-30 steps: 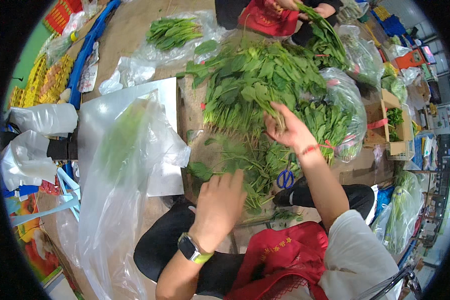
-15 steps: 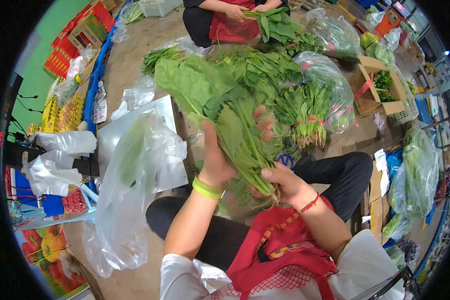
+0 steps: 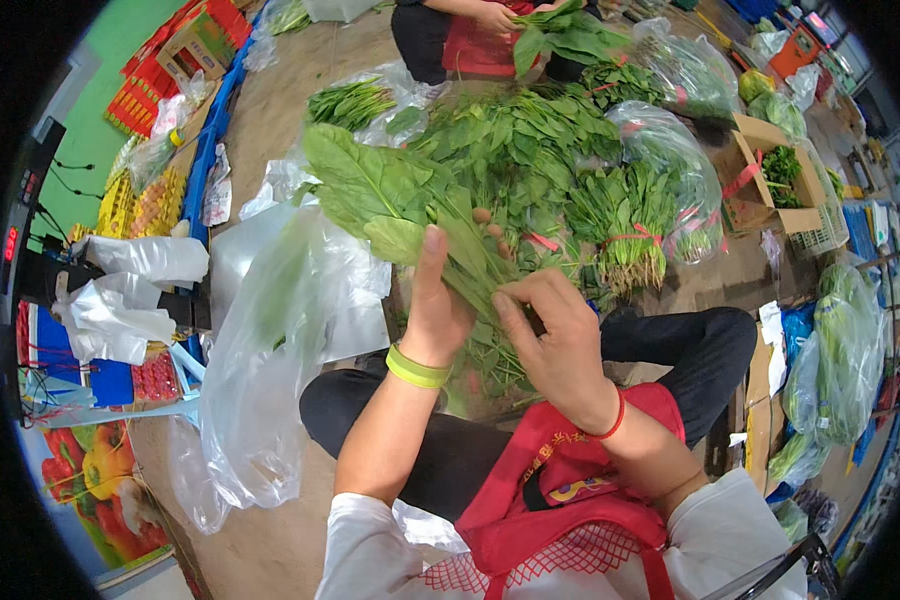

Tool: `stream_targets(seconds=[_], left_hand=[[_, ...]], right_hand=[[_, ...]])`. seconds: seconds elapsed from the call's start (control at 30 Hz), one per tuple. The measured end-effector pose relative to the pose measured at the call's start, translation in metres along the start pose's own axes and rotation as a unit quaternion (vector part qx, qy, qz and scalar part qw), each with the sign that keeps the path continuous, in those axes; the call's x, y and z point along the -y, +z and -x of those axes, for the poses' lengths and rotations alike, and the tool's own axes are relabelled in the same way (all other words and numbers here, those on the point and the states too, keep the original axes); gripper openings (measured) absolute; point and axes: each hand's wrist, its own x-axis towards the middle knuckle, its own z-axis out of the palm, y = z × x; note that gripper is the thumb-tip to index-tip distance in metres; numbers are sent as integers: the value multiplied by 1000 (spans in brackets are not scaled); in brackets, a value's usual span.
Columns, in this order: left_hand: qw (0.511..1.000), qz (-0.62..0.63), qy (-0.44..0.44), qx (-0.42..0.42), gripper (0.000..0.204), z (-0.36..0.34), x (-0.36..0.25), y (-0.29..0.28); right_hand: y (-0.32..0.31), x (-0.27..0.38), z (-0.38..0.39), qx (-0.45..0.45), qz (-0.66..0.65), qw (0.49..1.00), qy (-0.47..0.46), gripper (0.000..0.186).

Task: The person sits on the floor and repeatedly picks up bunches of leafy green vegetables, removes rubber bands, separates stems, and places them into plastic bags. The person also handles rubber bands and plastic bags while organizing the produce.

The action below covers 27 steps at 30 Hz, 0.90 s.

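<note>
A bunch of broad-leafed greens point(image 3: 365, 190) rises up and to the left from my left hand point(image 3: 440, 310), whose fingers wrap round it behind the stems. My right hand point(image 3: 555, 345) is closed at the stems' lower right, with thumb and fingertips pinching them. Behind the bunch lies a wide pile of loose greens point(image 3: 520, 130); to its right stands a bunch tied with red tape point(image 3: 625, 225). A clear plastic bag point(image 3: 250, 410) with something green inside drapes over a pale board point(image 3: 230, 245) at my left.
A co-worker point(image 3: 475, 30) sits opposite, holding greens. Bagged greens point(image 3: 835, 350) and a cardboard box of greens point(image 3: 760, 210) are at the right. Egg trays point(image 3: 135, 205), folded plastic sheets point(image 3: 140, 265), a dark monitor point(image 3: 30, 220) and a blue rail point(image 3: 215, 150) line the left.
Both hands came together on the lifted bunch in front of me. Since half a second ago, my right hand has risen and turned palm-down at the stems, and the left has shifted slightly up.
</note>
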Motion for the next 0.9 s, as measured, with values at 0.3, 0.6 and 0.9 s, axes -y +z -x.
stream_targets(seconds=[0.3, 0.6, 0.9], left_hand=[[999, -12, 37, -28, 67, 2, -3, -19], [997, 57, 45, 40, 64, 4, 0, -21], [995, 62, 29, -67, 46, -2, -14, -22]], right_hand=[[10, 12, -8, 37, 35, 999, 13, 18], [9, 1, 4, -21, -80, 993, 88, 16], [10, 0, 51, -185, -381, 896, 130, 14]])
